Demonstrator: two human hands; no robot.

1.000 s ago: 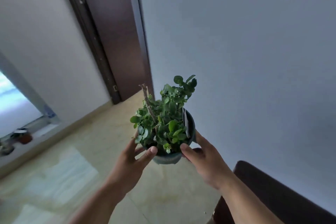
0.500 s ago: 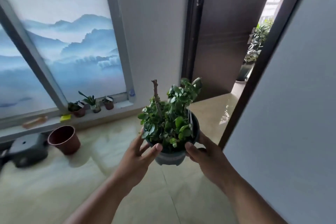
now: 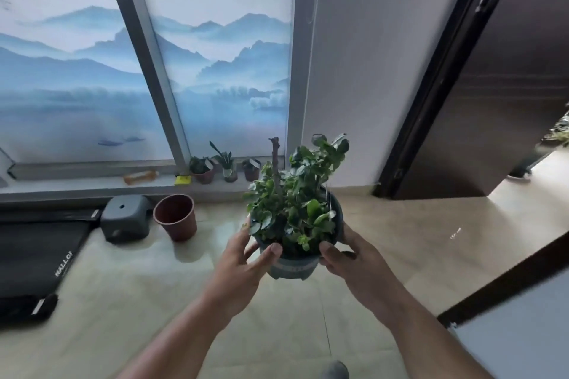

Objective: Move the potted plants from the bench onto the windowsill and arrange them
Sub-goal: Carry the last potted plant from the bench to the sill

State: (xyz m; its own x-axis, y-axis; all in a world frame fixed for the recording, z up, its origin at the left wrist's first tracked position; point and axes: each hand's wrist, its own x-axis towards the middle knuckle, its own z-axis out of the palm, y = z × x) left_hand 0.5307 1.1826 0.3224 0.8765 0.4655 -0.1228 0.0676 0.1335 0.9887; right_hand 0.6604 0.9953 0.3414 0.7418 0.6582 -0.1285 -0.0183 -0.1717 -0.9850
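- Windowsill (image 3: 92,186): low ledge along the foot of the window, just above the floor; runs from the left frame edge to the wall corner at right.
- Right end of windowsill: three small potted plants (image 3: 226,166) set in a row, close together, last one near the wall corner.
- Left of that row, on the sill: yellow tag (image 3: 183,180) at the base of the window mullion, then an orange object (image 3: 141,177) lying flat. Bare sill surface beyond it toward the left end.
- Floor below sill edge: empty terracotta pot (image 3: 176,217) upright, grey box (image 3: 126,218) just beside it on the left, black mat (image 3: 37,258) farther left.
- Open tiled floor (image 3: 400,240) between the carried pot and the sill; dark door (image 3: 492,86) on the right, well apart from the sill.
- Potted plant (image 3: 295,209): held in the air, upright, above the floor, short of the sill and in line with its right end. Grey pot (image 3: 292,267) visible below the foliage; bare woody stem rising above the leaves.
- Left hand (image 3: 243,258): curled around the left side of the pot, thumb pressed on the rim at front, fingers wrapped behind.
- Right hand (image 3: 354,258): curled around the right side of the pot, thumb on the front rim, fingers hidden behind the pot wall.
- Grey shoe tip (image 3: 335,370) at the bottom frame edge.
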